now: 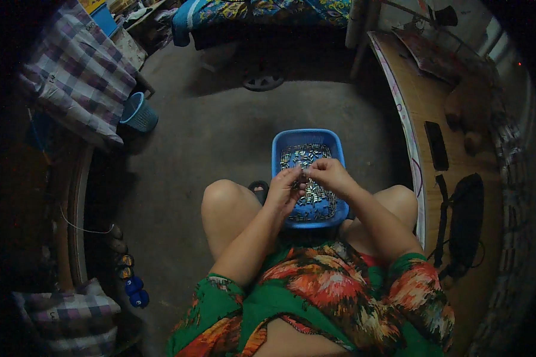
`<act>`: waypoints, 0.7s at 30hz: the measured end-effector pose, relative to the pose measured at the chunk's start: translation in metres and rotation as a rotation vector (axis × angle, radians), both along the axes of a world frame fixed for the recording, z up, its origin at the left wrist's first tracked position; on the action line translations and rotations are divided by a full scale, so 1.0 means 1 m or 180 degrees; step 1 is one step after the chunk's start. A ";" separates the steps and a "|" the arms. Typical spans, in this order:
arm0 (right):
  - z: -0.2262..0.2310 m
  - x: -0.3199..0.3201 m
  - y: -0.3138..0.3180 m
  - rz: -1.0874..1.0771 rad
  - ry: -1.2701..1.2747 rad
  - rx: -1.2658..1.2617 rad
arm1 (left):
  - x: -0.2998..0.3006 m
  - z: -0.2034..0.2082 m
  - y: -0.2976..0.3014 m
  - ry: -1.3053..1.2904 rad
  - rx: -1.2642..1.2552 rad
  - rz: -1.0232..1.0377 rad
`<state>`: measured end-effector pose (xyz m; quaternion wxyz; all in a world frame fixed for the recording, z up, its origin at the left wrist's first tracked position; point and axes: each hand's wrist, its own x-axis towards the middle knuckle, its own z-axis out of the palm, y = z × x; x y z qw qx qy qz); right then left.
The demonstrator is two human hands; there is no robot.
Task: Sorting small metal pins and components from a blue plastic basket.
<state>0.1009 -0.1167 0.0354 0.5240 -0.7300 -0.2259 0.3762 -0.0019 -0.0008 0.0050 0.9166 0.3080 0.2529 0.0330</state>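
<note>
A blue plastic basket (pixel 308 225) with a slotted bottom stands in front of my knees. Many small shiny metal cylinders (pixel 315 196) lie loose in it. Over the basket's middle, my left hand (pixel 286 189) is closed, its fingers curled and the thumb pressed near the fingertips. My right hand (pixel 329 175) meets it from the right in a pinch, thumb and forefinger together. The fingertips of both hands almost touch. Whatever they hold between them is too small to make out.
On the right is a wooden table (pixel 420 196) with a dark phone (pixel 436 146) and a black bag (pixel 466 217). A light blue wastebasket (pixel 139 113) stands at left, beside checked cloth (pixel 80 77). Blue round bottles (pixel 136 291) are lower left. A round dark base (pixel 263 81) lies farther off.
</note>
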 end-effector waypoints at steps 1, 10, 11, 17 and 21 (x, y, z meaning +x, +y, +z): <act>-0.003 0.000 0.000 0.0001 0.0002 0.0001 | 0.000 0.000 0.000 0.0042 0.0006 0.0024; -0.006 -0.008 0.002 -0.0152 -0.0831 0.0475 | 0.002 -0.006 0.000 -0.0095 -0.0523 0.0033; -0.003 -0.009 0.002 -0.0187 -0.0852 0.0387 | 0.002 -0.005 0.000 -0.0095 -0.0525 0.0032; -0.013 -0.007 0.002 -0.0156 -0.0815 0.0391 | 0.002 -0.008 -0.001 0.0030 -0.0479 0.0058; -0.010 -0.009 0.004 -0.0138 -0.0803 0.0363 | 0.000 -0.005 -0.001 0.0072 -0.0466 0.0107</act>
